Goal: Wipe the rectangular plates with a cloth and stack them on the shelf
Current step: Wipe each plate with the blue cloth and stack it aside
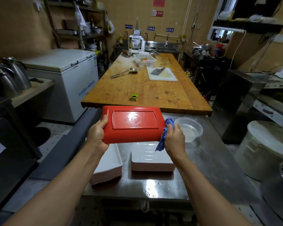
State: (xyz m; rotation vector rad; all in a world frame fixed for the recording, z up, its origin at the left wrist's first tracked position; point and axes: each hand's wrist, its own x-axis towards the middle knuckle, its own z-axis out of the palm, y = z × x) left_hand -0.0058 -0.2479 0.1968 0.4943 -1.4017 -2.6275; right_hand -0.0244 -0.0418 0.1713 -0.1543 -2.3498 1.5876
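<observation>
Head view: red plate [134,123] underside up, embossed round mark unreadable.

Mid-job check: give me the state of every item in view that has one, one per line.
red plate: held up, underside toward camera, wet sheen
left hand: grips plate's left end
right hand: holds blue cloth against plate's right end
left plate stack: face up on steel counter
right plate stack: face up
clear bowl: upright, holding cloudy liquid
chest freezer: lid closed
</observation>
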